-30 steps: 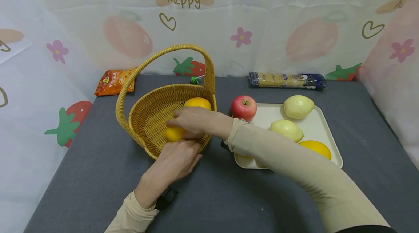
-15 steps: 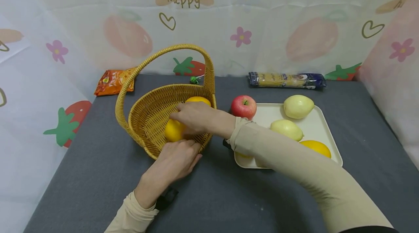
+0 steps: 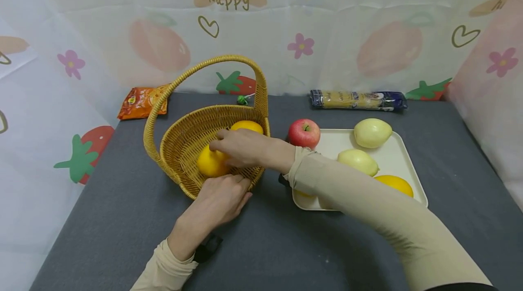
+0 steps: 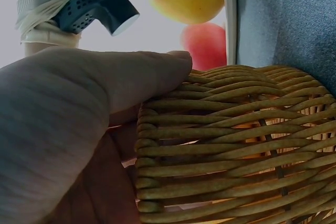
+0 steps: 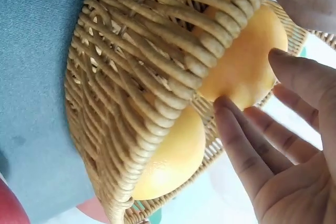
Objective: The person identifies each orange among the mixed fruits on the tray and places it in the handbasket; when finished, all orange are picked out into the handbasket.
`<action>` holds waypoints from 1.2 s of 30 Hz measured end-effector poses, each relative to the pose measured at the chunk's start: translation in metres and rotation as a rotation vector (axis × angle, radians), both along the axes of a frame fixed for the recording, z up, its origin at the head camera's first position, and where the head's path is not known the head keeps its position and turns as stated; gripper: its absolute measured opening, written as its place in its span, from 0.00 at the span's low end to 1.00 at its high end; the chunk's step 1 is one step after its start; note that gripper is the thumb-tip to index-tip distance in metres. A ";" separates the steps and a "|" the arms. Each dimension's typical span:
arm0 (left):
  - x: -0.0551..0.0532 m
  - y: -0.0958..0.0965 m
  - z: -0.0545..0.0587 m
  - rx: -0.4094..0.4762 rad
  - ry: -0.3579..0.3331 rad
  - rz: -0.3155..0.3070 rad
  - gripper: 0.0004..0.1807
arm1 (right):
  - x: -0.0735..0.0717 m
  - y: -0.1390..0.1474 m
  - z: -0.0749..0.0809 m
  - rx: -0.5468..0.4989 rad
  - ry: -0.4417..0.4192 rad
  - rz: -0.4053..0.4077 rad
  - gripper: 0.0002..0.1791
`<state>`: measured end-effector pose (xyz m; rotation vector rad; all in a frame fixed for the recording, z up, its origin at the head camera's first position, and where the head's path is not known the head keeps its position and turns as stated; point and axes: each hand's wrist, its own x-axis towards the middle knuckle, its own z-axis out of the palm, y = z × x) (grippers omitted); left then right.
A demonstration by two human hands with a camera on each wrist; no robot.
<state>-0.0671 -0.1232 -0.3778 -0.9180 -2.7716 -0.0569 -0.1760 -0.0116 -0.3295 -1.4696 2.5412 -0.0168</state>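
Fruit just inside the near edge of the basket lies left of my right hand, whose loosely spread fingers touch without enclosing it, while my left hand pinches that edge.

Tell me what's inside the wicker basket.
The wicker basket holds two fruits I can see: a front yellow fruit and a rear yellow fruit. In the head view the right hand covers part of each; the basket floor beneath them is hidden.
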 end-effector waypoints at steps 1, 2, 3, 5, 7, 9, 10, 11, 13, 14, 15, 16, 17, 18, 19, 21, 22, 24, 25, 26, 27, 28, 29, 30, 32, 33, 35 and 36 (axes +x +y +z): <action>0.000 0.000 0.000 0.001 0.001 -0.001 0.12 | 0.000 0.000 0.000 -0.011 -0.009 0.014 0.21; 0.000 0.000 0.000 0.001 0.001 -0.001 0.12 | 0.000 0.000 0.000 -0.022 -0.019 0.025 0.20; 0.000 0.000 0.000 0.001 -0.001 -0.001 0.12 | 0.000 -0.001 0.001 -0.027 -0.033 0.032 0.20; 0.000 0.000 0.001 -0.001 -0.006 0.000 0.11 | 0.000 -0.002 0.001 -0.025 -0.055 0.042 0.20; 0.001 0.001 0.002 -0.006 -0.011 0.003 0.11 | 0.001 -0.003 0.002 -0.012 -0.071 0.048 0.21; 0.001 0.001 0.003 -0.008 -0.016 0.006 0.11 | 0.002 -0.003 0.003 0.001 -0.073 0.048 0.22; 0.001 0.001 0.003 -0.010 -0.017 0.007 0.11 | 0.002 -0.003 0.003 0.003 -0.069 0.049 0.22; 0.001 0.001 0.003 -0.011 -0.017 0.007 0.11 | 0.003 -0.004 0.003 0.002 -0.064 0.050 0.21; 0.001 0.001 0.003 -0.012 -0.019 0.007 0.11 | 0.004 -0.003 0.004 0.001 -0.055 0.046 0.21; 0.001 0.001 0.003 -0.011 -0.019 0.007 0.11 | 0.005 -0.003 0.004 -0.002 -0.056 0.043 0.21; 0.001 0.001 0.003 -0.011 -0.018 0.007 0.11 | 0.005 -0.003 0.004 -0.005 -0.059 0.040 0.21; 0.001 0.001 0.003 -0.011 -0.017 0.007 0.11 | 0.006 -0.003 0.005 -0.006 -0.060 0.039 0.21; 0.002 0.001 0.004 -0.010 -0.016 0.007 0.11 | 0.006 -0.003 0.005 -0.006 -0.063 0.037 0.21; 0.002 0.001 0.004 -0.010 -0.015 0.007 0.11 | 0.006 -0.003 0.005 -0.004 -0.065 0.036 0.21; 0.002 0.001 0.004 -0.011 -0.013 0.007 0.12 | 0.006 -0.003 0.005 -0.003 -0.066 0.036 0.21; 0.002 0.001 0.004 -0.011 -0.011 0.008 0.12 | 0.006 -0.003 0.005 0.000 -0.065 0.035 0.21; 0.002 0.001 0.004 -0.011 -0.011 0.009 0.12 | 0.006 -0.003 0.005 0.003 -0.065 0.036 0.21; 0.002 0.001 0.003 -0.014 -0.014 0.013 0.12 | 0.006 -0.003 0.005 0.006 -0.062 0.038 0.21; 0.002 0.001 0.003 -0.014 -0.016 0.015 0.12 | 0.006 -0.003 0.005 0.010 -0.063 0.038 0.21; 0.002 0.001 0.003 -0.013 -0.017 0.016 0.12 | 0.006 -0.004 0.005 0.013 -0.064 0.036 0.21; 0.002 0.001 0.003 -0.013 -0.017 0.017 0.12 | 0.006 -0.004 0.005 0.015 -0.065 0.035 0.21; 0.002 0.001 0.003 -0.013 -0.018 0.018 0.12 | 0.006 -0.004 0.005 0.019 -0.066 0.033 0.21; 0.001 0.001 0.003 -0.013 -0.018 0.019 0.12 | 0.006 -0.004 0.005 0.022 -0.067 0.030 0.21; 0.001 0.001 0.003 -0.012 -0.016 0.017 0.12 | 0.006 -0.004 0.005 0.026 -0.068 0.028 0.22; 0.001 0.001 0.003 -0.008 -0.011 0.014 0.12 | 0.005 -0.004 0.005 0.034 -0.068 0.024 0.22; 0.001 0.001 0.003 -0.006 -0.010 0.012 0.12 | 0.005 -0.004 0.005 0.035 -0.069 0.024 0.22; 0.001 0.001 0.003 -0.002 -0.009 0.009 0.12 | 0.005 -0.004 0.004 0.038 -0.068 0.026 0.22; 0.001 0.001 0.002 0.001 -0.008 0.007 0.12 | 0.005 -0.004 0.004 0.039 -0.068 0.027 0.22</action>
